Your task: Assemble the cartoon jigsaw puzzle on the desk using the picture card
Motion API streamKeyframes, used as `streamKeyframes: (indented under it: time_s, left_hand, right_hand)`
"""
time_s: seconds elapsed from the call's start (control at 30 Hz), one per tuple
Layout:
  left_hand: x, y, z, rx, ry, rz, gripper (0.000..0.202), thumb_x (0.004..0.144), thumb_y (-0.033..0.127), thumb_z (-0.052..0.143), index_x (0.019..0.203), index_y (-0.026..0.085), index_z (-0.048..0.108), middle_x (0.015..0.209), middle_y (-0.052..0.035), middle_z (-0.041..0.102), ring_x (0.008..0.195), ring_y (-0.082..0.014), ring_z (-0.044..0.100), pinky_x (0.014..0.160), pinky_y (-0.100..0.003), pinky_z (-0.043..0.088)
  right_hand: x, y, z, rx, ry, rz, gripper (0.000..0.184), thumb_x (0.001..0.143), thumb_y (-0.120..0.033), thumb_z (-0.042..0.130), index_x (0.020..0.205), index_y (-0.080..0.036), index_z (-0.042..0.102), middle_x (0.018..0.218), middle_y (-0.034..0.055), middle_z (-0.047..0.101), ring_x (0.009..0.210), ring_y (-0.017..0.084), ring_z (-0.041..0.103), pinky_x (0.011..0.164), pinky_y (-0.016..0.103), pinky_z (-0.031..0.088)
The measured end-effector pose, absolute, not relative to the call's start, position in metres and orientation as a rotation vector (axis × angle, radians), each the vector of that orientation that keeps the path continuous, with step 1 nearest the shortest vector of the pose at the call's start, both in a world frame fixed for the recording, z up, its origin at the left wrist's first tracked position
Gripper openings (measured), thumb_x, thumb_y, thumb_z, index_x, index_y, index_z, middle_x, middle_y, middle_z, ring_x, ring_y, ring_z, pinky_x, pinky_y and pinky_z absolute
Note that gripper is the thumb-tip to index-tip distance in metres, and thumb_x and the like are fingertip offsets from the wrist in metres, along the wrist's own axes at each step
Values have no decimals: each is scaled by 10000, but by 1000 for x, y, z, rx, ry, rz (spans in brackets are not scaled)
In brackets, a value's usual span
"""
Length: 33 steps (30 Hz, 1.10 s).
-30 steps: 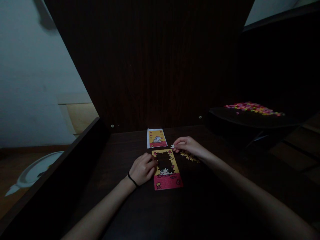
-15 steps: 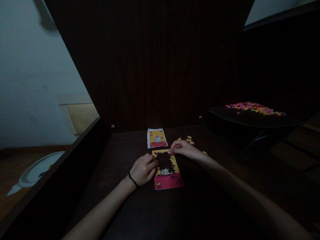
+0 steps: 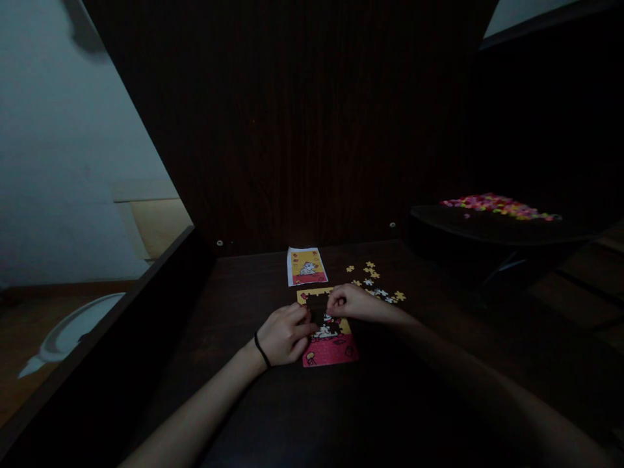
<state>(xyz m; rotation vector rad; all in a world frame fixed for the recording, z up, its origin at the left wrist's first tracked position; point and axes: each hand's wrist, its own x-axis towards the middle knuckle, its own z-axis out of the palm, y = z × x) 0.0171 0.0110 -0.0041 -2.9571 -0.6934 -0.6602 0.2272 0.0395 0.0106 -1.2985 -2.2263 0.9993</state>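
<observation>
A jigsaw puzzle (image 3: 331, 354), yellow above and magenta below, lies partly assembled on the dark wooden surface, with a dark gap in its middle. My left hand (image 3: 283, 335), a black band at its wrist, rests along the puzzle's left edge. Its fingers are bent slightly apart, one reaching onto the white figure below the gap, and nothing shows in them. Over the right side of the gap, my right hand (image 3: 353, 303) is closed in a pinch on a small puzzle piece (image 3: 328, 318) with white and red on it. That hand hides the puzzle's upper right part.
Behind the puzzle lies a printed picture card (image 3: 308, 266). Loose yellow and white pieces (image 3: 374, 274) are scattered to the right. A dark raised ledge (image 3: 468, 227) at right carries a colourful heap of small things (image 3: 502, 206). Dark panels rise behind and at left.
My right hand has moved from the puzzle's top right corner down and inward over the gap, carrying the piece. My left hand's finger now reaches farther right. More loose pieces show.
</observation>
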Motion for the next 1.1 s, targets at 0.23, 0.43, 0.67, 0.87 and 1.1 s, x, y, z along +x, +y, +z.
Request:
streamKeyframes:
  time_s: [0.23,0.43,0.67,0.87,1.1]
  left_hand:
    - [17,12,-4,-2954,-717,-646,279,726,151,390,906,187,600,801,-53,507,735,-170,459,645,-286,405]
    - [19,11,-2,-2946,-724,-675,305,727,147,385,954,173,587,810,-60,515,734,-174,465,647,-296,416]
    - [21,11,1,-2973,-812,-643,410,759,175,382,1160,161,465,901,-78,528,799,-181,485,698,-312,441]
    - [23,14,1,-3037,-821,-615,372,810,262,414,1165,163,462,1074,-84,540,983,-207,473,854,-363,394]
    - [24,14,4,-3103,-743,-601,360,814,277,425,1154,171,479,1150,-62,536,1077,-210,436,924,-378,352]
  right_hand:
    - [239,42,18,-1340,-2250,939,119,635,-233,585,640,-162,680,645,19,644,600,135,556,545,222,399]
    - [237,44,14,-1375,-2266,971,128,636,-223,588,663,-146,687,650,26,647,584,130,554,512,211,389]
    - [237,45,4,-1327,-2262,884,128,653,-221,581,663,-160,694,648,21,643,579,121,544,505,203,378]
    - [235,46,0,-1323,-2290,801,127,658,-227,587,667,-165,698,638,17,634,565,114,531,497,201,360]
    - [236,48,-2,-1288,-2331,799,124,659,-221,595,681,-156,697,655,22,639,552,107,528,490,196,360]
